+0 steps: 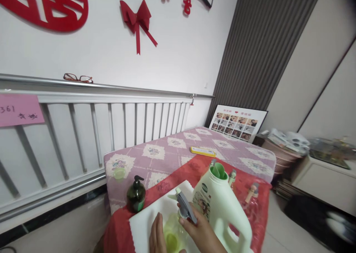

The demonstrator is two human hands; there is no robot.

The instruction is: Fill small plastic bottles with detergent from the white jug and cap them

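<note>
Two hands at a spray bottle over a white sheet

The table (180,143), spread with a lilac cloth patterned in pale floral squares, stands beside a white radiator (140,123) on a white wall. Glasses (78,78) rest on the rail above the radiator, a pink note (20,110) hangs at its left end, and a red bow (136,17) decorates the wall higher up. Beyond the table's far end, a framed photo board (241,121) leans before a dark ribbed panel (258,41). A red covering (119,227) lies over the near part of the table, with the white sheet (143,223) on top.

The spray bottle (172,236), clear with yellow-green liquid low inside, is over the sheet, between the hands. The right hand (204,230) has its fingers closed around the grey spray head (187,207), thumb on the near side. The left hand (157,234) holds its fingers straight and together alongside the bottle; the frame's lower edge cuts it off, so I cannot tell whether they grip it. A large pale-green jug (222,201) stands just right of the sheet, and a dark pump bottle (136,195) stands to the left.
</note>
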